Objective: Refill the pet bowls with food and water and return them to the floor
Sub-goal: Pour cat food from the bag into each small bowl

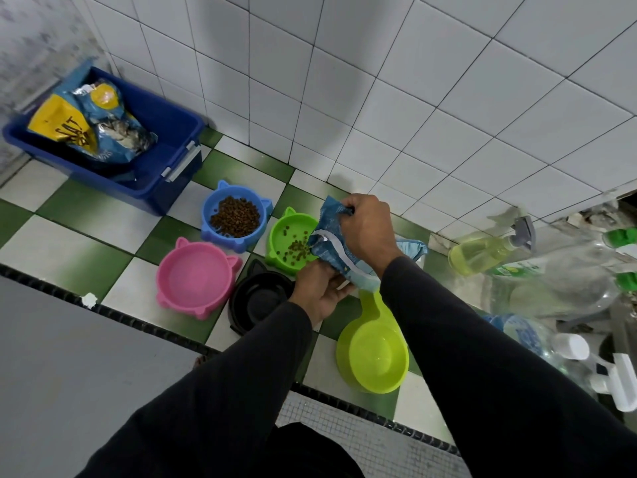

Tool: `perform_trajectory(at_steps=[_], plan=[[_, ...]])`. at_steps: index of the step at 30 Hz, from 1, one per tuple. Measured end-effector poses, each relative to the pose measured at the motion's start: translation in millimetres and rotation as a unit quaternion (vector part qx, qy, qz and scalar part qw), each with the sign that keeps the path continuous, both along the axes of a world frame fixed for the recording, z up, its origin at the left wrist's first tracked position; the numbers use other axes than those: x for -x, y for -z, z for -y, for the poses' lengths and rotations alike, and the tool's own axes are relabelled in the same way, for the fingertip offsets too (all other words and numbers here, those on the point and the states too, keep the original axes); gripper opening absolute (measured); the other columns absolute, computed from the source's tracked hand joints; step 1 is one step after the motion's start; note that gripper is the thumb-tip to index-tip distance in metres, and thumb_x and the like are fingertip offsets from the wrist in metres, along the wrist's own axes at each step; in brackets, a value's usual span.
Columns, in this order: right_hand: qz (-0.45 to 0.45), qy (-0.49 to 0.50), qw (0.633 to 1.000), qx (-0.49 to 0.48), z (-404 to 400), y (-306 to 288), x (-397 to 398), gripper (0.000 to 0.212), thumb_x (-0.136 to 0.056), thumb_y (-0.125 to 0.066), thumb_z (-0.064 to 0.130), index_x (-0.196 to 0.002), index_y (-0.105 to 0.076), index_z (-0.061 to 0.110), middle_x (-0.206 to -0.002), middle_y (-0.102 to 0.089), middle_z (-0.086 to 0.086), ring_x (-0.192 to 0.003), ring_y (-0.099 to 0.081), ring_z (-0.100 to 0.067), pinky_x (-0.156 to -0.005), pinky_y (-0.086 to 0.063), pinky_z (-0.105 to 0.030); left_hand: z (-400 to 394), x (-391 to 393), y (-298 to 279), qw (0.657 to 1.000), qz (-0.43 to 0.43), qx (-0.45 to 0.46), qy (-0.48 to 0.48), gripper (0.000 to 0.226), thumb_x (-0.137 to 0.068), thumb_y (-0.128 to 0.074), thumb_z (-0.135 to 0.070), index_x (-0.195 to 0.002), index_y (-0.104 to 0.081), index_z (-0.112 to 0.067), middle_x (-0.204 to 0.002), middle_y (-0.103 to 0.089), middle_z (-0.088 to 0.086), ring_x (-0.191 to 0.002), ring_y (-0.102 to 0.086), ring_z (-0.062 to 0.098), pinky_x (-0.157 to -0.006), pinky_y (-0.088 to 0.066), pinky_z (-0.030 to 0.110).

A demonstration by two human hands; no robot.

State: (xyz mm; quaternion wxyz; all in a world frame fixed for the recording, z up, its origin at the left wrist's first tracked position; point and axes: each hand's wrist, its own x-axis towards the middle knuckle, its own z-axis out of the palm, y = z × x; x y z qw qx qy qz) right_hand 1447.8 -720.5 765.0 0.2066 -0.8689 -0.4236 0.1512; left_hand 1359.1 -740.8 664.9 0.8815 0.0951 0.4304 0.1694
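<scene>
so both hands' fingers [346,205] grip the food bag [332,246], kibble tipping into the green bowl [291,241] right beside them. blue bowl [236,215] further out looks filled; pink bowl [196,279] and black bowl [256,301] look dry, no water yet.

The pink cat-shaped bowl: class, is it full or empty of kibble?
Empty of kibble. The pink bowl shows only a bare pink inside, while the blue bowl beside it holds a brown heap. Whether it holds water cannot be told.
</scene>
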Motion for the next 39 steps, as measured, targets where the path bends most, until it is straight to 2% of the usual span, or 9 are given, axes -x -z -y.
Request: perform_trajectory(at_steps=[6, 9, 12, 16, 19, 22, 27, 33, 39], plan=[[0.004, -0.011, 1.0, 0.002, -1.7, 0.8, 1.7, 0.016, -0.091, -0.06, 0.004, -0.092, -0.075, 0.006, -0.089, -0.071, -0.01, -0.079, -0.062, -0.024, -0.069, -0.047, -0.029, -2.3, 0.6, 0.7, 1.0, 0.006, -0.004, 0.002, 0.028, -0.103, -0.042, -0.001, -0.101, -0.067, -0.013, -0.084, -0.077, 0.007, -0.084, -0.069, 0.024, -0.077, -0.058, 0.042], [-0.001, -0.01, 1.0, 0.006, -1.6, 1.6, 1.3, 0.016, -0.09, -0.059, 0.003, -0.083, -0.072, 0.006, -0.081, -0.067, -0.009, -0.073, -0.058, -0.025, -0.063, -0.041, -0.028, -3.3, 1.0, 2.9, 1.0, 0.006, -0.015, 0.008, 0.031, -0.102, -0.041, 0.002, -0.109, -0.066, -0.015, -0.092, -0.075, 0.007, -0.087, -0.069, 0.024, -0.078, -0.058, 0.042], [-0.003, -0.011, 1.0, 0.007, -1.2, 1.2, 1.3, 0.018, -0.09, -0.059, 0.003, -0.076, -0.065, 0.013, -0.077, -0.061, -0.004, -0.07, -0.053, -0.022, -0.062, -0.035, -0.026, -4.5, 0.5, 6.7, 1.0, -0.002, -0.014, 0.001, 0.032, -0.102, -0.041, 0.003, -0.111, -0.065, -0.016, -0.087, -0.077, 0.006, -0.087, -0.07, 0.025, -0.078, -0.058, 0.043], [-0.003, -0.014, 1.0, 0.007, -2.2, 2.1, 2.5, 0.021, -0.091, -0.059, 0.004, -0.076, -0.062, 0.018, -0.078, -0.06, -0.003, -0.069, -0.052, -0.019, -0.054, -0.032, -0.025, -5.1, 0.4, 6.7, 1.0, 0.001, -0.019, 0.002, 0.031, -0.102, -0.042, 0.002, -0.113, -0.065, -0.016, -0.085, -0.077, 0.006, -0.084, -0.07, 0.024, -0.079, -0.058, 0.044], [-0.004, -0.009, 1.0, 0.006, -3.4, 3.3, 2.3, 0.02, -0.091, -0.059, 0.004, -0.075, -0.064, 0.016, -0.077, -0.061, -0.004, -0.07, -0.053, -0.02, -0.061, -0.034, -0.025, -5.5, -0.8, 8.5, 1.0, -0.009, -0.007, -0.001, 0.031, -0.102, -0.042, 0.002, -0.111, -0.066, -0.015, -0.09, -0.076, 0.008, -0.087, -0.069, 0.025, -0.078, -0.057, 0.044], [-0.009, -0.007, 1.0, -0.001, -3.7, 4.7, 2.2, 0.016, -0.091, -0.059, 0.003, -0.082, -0.071, 0.01, -0.078, -0.062, -0.003, -0.07, -0.053, -0.02, -0.059, -0.034, -0.024, -6.0, -1.7, 10.5, 1.0, -0.024, 0.003, -0.001, 0.03, -0.101, -0.041, -0.001, -0.114, -0.065, -0.013, -0.097, -0.073, 0.011, -0.085, -0.068, 0.024, -0.077, -0.058, 0.044], [-0.001, -0.019, 1.0, -0.003, -2.8, 6.6, 2.6, 0.016, -0.09, -0.057, 0.002, -0.085, -0.071, 0.005, -0.079, -0.064, -0.008, -0.073, -0.055, -0.024, -0.063, -0.034, -0.026, -7.4, -4.5, 9.0, 0.999, -0.032, 0.015, -0.001, 0.03, -0.107, -0.037, -0.01, -0.1, -0.066, -0.014, -0.097, -0.071, 0.01, -0.089, -0.064, 0.024, -0.095, -0.05, 0.049], [0.0, -0.011, 1.0, 0.001, -3.4, 7.5, 1.0, 0.017, -0.09, -0.056, 0.002, -0.084, -0.072, 0.007, -0.077, -0.062, -0.005, -0.073, -0.055, -0.022, -0.063, -0.035, -0.027, -7.7, -2.9, 11.2, 0.999, -0.032, 0.026, -0.006, 0.028, -0.109, -0.041, -0.02, -0.102, -0.067, -0.015, -0.103, -0.072, 0.01, -0.096, -0.065, 0.026, -0.088, -0.052, 0.046], [-0.006, -0.009, 1.0, -0.007, -2.4, 8.4, 0.3, 0.018, -0.091, -0.056, 0.002, -0.082, -0.071, 0.009, -0.077, -0.063, -0.004, -0.071, -0.055, -0.021, -0.061, -0.036, -0.026, -7.0, -1.8, 11.4, 0.999, -0.032, 0.03, -0.022, 0.031, -0.11, -0.04, -0.028, -0.102, -0.066, -0.014, -0.106, -0.071, 0.013, -0.1, -0.065, 0.029, -0.094, -0.051, 0.049]])
